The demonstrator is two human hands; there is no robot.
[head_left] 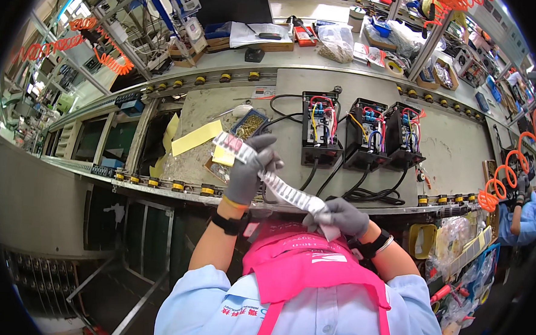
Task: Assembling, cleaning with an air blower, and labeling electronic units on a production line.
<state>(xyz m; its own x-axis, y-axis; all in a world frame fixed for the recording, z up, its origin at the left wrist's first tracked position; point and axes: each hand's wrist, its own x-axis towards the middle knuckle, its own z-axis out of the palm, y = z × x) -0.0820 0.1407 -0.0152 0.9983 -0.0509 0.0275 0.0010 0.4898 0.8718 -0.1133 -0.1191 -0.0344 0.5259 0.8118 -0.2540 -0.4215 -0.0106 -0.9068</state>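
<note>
A long white strip of printed labels (292, 195) stretches between my two gloved hands in front of my pink apron. My left hand (246, 177), in a grey glove, is closed on the strip, and its upper end sticks out past the fingers to the upper left. My right hand (345, 218), gloved alike, pinches the strip near its lower end, which hangs over the apron. Just beyond my left hand stands a blue tray of small brass-coloured screws (249, 126). Yellow paper sheets (195, 138) lie to the left of it.
Three open black device housings (322, 131) with coloured wires stand on a grey board, their black cables (375, 196) trailing toward the bench edge. Orange coiled hoses (502, 177) hang at the right. Tools, bags and boxes fill the back shelf (237, 55). Another person (523, 217) is at far right.
</note>
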